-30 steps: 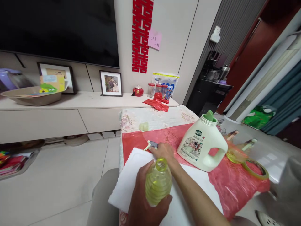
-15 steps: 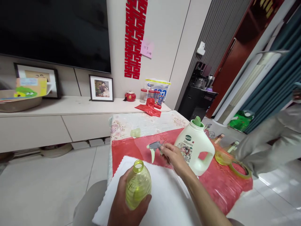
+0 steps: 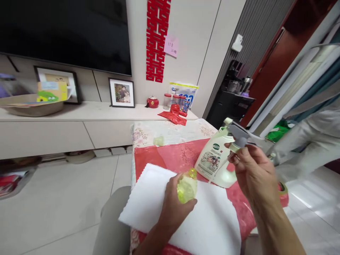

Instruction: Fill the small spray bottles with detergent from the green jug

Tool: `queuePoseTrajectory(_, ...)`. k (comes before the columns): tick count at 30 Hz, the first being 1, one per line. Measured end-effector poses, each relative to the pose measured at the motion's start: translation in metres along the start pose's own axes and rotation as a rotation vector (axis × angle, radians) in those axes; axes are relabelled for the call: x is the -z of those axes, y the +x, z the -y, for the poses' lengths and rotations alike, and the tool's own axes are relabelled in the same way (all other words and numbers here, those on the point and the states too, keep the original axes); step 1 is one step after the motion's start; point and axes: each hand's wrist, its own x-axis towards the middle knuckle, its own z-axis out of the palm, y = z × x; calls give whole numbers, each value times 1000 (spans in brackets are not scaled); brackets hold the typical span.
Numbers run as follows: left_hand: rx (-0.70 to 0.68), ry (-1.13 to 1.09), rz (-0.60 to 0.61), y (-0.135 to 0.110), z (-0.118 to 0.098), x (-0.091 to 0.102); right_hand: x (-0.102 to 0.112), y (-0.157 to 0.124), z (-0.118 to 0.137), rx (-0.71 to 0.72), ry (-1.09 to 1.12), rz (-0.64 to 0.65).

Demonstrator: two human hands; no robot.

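My left hand (image 3: 172, 202) is wrapped round a clear yellow-green bottle (image 3: 188, 187) with an uncovered neck, held over a white cloth (image 3: 148, 198). Higher up on the right, my right hand (image 3: 256, 170) pinches a grey and pale green trigger spray head (image 3: 240, 134) by its collar. A thin dip tube hangs from it, slanting down to the left. Behind that hand stands a large pale green detergent jug (image 3: 214, 156), partly covered by the hand and the spray head. A small pale green cap-like piece (image 3: 158, 141) lies on the flowered tablecloth, beyond the cloth.
Red plastic sheeting (image 3: 175, 156) covers part of the table. A roll of tape (image 3: 283, 193) lies at the right edge, partly behind my arm. At right stands another person in grey trousers (image 3: 313, 131). A white TV cabinet (image 3: 106, 131) runs along the wall.
My right hand has lifted the spray head up and to the right, in front of the jug. My left hand has moved right with the bottle, which is tilted more. The view has shifted slightly.
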Motion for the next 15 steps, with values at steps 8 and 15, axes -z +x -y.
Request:
queuePoseTrajectory(8,-118,76,2,-3,13,-11,-7,-11,-1,122,-19,-4)
queuePoseTrajectory(15,-139,101,-7,-2,16,-13,-13,-17,2,109,12,-42)
